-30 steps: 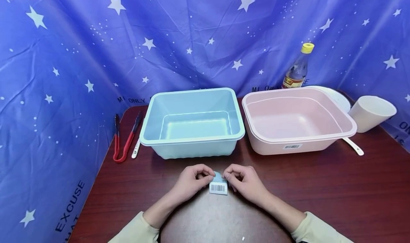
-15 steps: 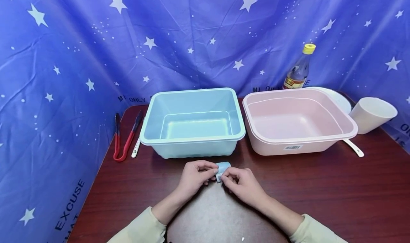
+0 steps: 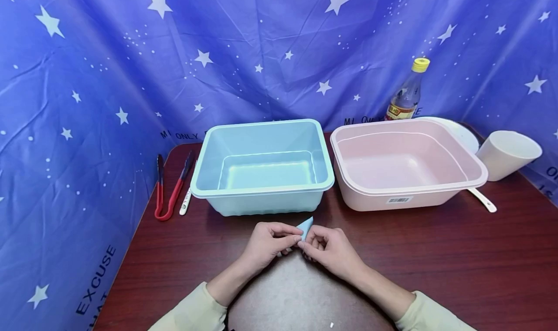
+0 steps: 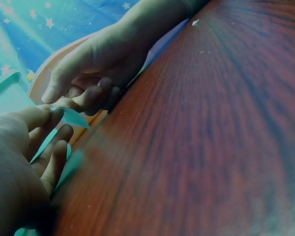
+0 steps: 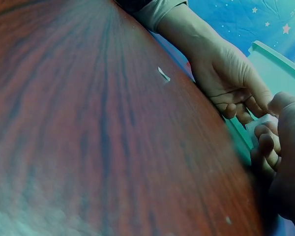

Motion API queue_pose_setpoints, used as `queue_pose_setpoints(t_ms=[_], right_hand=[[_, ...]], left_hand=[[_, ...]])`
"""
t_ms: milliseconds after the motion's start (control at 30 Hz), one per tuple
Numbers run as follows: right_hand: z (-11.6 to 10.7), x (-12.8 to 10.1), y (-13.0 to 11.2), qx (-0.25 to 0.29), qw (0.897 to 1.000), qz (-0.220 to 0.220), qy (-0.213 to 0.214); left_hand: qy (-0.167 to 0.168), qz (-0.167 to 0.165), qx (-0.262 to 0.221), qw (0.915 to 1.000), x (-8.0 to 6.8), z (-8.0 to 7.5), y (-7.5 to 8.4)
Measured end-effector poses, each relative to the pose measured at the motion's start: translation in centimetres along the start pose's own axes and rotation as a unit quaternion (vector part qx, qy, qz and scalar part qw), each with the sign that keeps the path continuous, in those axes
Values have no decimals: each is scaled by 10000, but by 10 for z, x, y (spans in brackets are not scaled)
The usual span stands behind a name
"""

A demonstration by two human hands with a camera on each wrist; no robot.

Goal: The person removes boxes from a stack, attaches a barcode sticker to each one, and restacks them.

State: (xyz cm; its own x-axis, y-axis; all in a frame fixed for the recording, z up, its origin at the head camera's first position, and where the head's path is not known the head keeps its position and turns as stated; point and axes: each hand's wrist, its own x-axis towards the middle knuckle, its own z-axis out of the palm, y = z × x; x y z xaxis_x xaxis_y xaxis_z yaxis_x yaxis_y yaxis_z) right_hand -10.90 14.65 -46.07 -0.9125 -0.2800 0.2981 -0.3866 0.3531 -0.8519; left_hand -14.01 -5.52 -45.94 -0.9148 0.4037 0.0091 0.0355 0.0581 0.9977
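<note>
Just in front of the basins, a small pale blue piece of thin, bent material [image 3: 307, 226] is held up between both hands. My left hand [image 3: 264, 246] pinches it between thumb and fingertips. From the other side my right hand [image 3: 334, 249] pinches its near edge, the thumb close to the left thumb. The left wrist view shows a corner of the piece [image 4: 75, 118] poking out past the fingertips. A whitish side of the piece [image 5: 252, 129] shows in the right wrist view. Its barcode label is hidden now.
A light blue basin [image 3: 261, 192] and a pink basin [image 3: 370, 202] stand behind the hands. Red-handled tongs [image 3: 170, 200] and a white spoon handle [image 3: 185, 202] lie left. A yellow-capped bottle [image 3: 405, 93], white plate [image 3: 462, 134], white cup [image 3: 501, 156] and white handle [image 3: 483, 201] are right.
The small blue piece has been lifted a little away from the body and turned, so its barcode no longer shows. Both hands have drawn closer together.
</note>
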Motion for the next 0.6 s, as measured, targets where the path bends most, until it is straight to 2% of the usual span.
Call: queue_pose_setpoints(t_ms=[233, 433, 600], right_hand=[[-1, -1, 3, -68, 9999, -81, 114], [-1, 0, 1, -112, 9999, -65, 90], [-1, 0, 2, 55, 9999, -74, 43]], left_hand=[[-150, 62, 21, 9999, 0, 1, 0], [-145, 42, -36, 9999, 0, 1, 0], [-183, 76, -42, 9998, -1, 1, 1]])
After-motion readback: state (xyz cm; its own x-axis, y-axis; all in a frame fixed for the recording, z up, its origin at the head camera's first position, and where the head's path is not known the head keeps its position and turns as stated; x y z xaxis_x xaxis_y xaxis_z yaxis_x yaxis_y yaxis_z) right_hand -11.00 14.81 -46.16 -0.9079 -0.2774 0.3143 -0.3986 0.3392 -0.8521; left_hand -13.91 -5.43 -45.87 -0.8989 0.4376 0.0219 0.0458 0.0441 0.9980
